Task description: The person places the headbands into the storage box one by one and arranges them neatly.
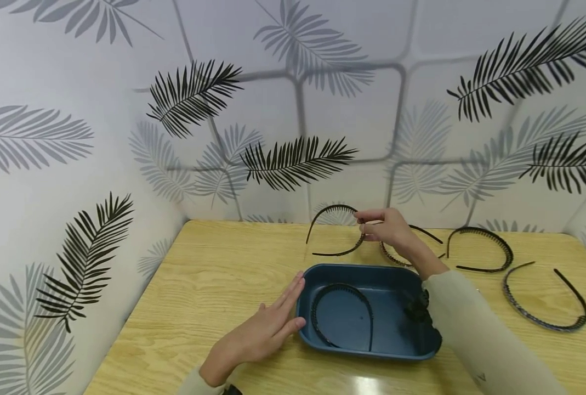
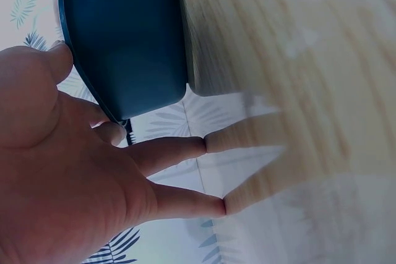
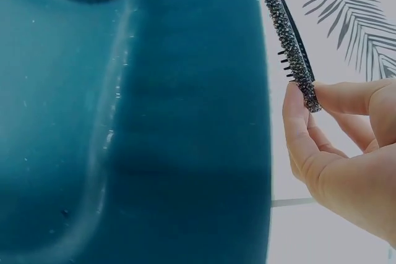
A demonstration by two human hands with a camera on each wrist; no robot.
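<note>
My right hand (image 1: 390, 229) is beyond the far side of a blue tray (image 1: 396, 307), pinching a dark toothed headband (image 1: 342, 253) between thumb and fingers. Up close in the right wrist view, the held headband (image 3: 286, 35) has a glittery, stone-covered outer face and short teeth inside. A second such headband (image 1: 370, 315) lies within the tray's left half. At the tray's left end, my left hand (image 1: 260, 332) has its fingers extended, with the thumb at the rim. In the left wrist view, two fingertips (image 2: 216, 207) of this hand meet the tabletop.
Along the right side of the wooden table (image 1: 199, 285) lie more headbands: one (image 1: 396, 258) partly behind my right wrist, a toothed one (image 1: 508, 252), and a patterned one (image 1: 529, 318) farthest right. A leaf-patterned wall (image 1: 273, 208) rises behind the table's back edge.
</note>
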